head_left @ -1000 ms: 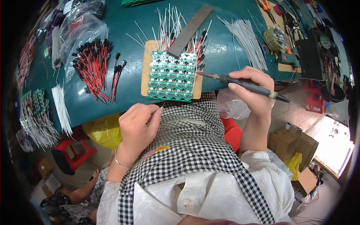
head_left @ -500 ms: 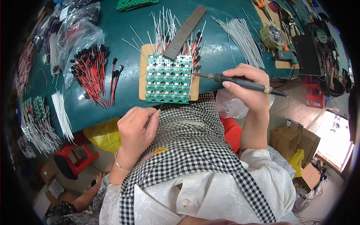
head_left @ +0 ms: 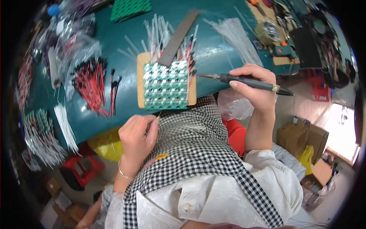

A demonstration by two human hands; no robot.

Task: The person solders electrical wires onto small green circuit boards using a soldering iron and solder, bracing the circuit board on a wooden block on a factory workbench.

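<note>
A panel of small green circuit boards (head_left: 166, 91) lies on a brown backing board (head_left: 141, 86) at the near edge of the table. A flat dark metal bar (head_left: 179, 38) rests slantwise across its far side, over white and red-black wires. My right hand (head_left: 255, 86) is closed round a soldering iron (head_left: 248, 82), whose tip points left, just off the panel's right edge. Below the near edge of the panel, my left hand (head_left: 137, 131) is pinched on a thin wire (head_left: 159, 113), of which only a short end shows.
Red-black connector leads (head_left: 90, 82) and a white wire bundle (head_left: 65, 124) lie to the left. Pale wires (head_left: 238, 40) fan out at the back right, near a tape roll (head_left: 268, 30) and a green tool (head_left: 284, 50). A green board stack (head_left: 129, 8) sits at the back.
The table and panel have shifted left and slightly down in the picture, with blur. The gap between the iron's tip and the panel is wider. Both hands keep their grips.
</note>
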